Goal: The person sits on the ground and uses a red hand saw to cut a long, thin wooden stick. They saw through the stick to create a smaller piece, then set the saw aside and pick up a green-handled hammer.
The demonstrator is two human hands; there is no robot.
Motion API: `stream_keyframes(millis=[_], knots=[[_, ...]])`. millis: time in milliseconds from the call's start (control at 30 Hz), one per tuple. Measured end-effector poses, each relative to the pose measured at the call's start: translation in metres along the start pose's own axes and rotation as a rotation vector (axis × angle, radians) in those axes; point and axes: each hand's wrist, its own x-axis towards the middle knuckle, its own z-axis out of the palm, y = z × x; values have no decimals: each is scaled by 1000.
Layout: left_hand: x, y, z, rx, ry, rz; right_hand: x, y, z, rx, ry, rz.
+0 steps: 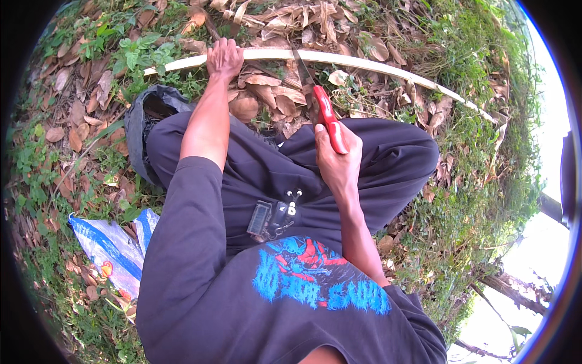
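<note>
A long, pale strip of wood (357,62) lies across the ground in front of my crossed legs, bowed in this view. Near its left part, my left hand (225,59) is closed around it. My right hand (339,153) grips the red handle of a hand saw (328,118). The saw's dark blade points away from me, and its far end meets the strip to the right of my left hand. Whether the teeth have cut into the wood is too small to tell.
Dry brown leaves (276,97) and green weeds (136,51) cover the ground. A dark bag-like thing (148,124) sits by my left knee. A white and blue striped sack (115,249) lies at my left side. Branches (515,291) show at the lower right.
</note>
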Motion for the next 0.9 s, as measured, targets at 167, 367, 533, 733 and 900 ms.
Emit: stream_keyframes(millis=[167, 367, 533, 733, 900], knots=[[-2, -7, 4, -2, 47, 14, -5, -3, 4, -38, 13, -14], [4, -6, 1, -12, 58, 2, -50, -18, -7, 28, 19, 67], [-2, -3, 1, -24, 31, 10, -41, 0, -10, 98, 30, 117], [-2, -1, -1, -23, 50, 8, -40, -7, -18, 163, 62, 127], [0, -1, 0, -12, 76, 13, -17, 8, -17, 175, 58, 114]])
